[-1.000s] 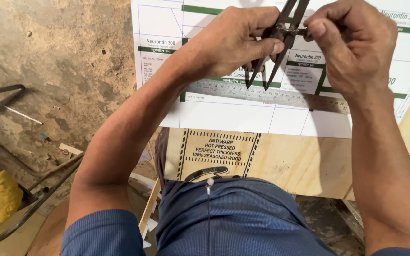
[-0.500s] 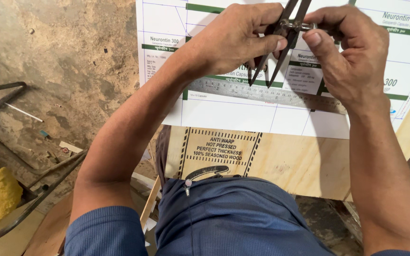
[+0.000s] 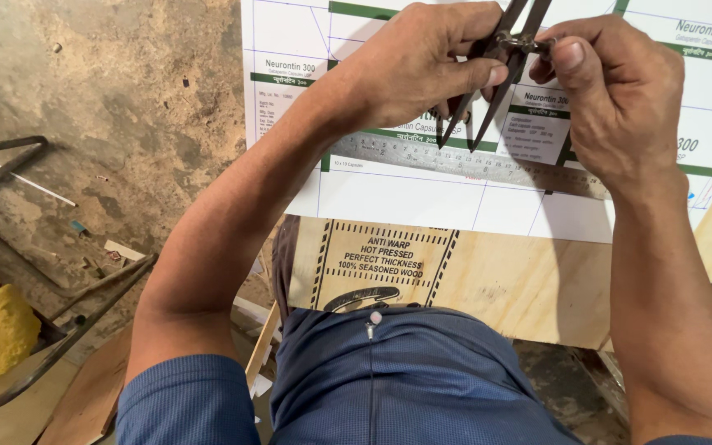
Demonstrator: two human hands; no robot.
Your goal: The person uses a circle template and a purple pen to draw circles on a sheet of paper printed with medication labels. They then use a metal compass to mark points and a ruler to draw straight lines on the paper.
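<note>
A pale plywood board (image 3: 520, 280) carries the work; a large white printed sheet (image 3: 422, 202) with green bars lies flat on it; a steel ruler (image 3: 455, 161) rests across the sheet; the board's near edge shows a black stamp.

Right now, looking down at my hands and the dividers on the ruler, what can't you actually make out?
Head view only:
- Dividers: the hinge end is cut off by the top edge.
- Left hand: its fingers hide part of the divider legs.
- Steel ruler: its far end is behind the right hand; its markings are too small to read.
- Printed sheet: cut off at the top and right.
- Plywood board: its near edge is hidden by the blue shirt.
</note>
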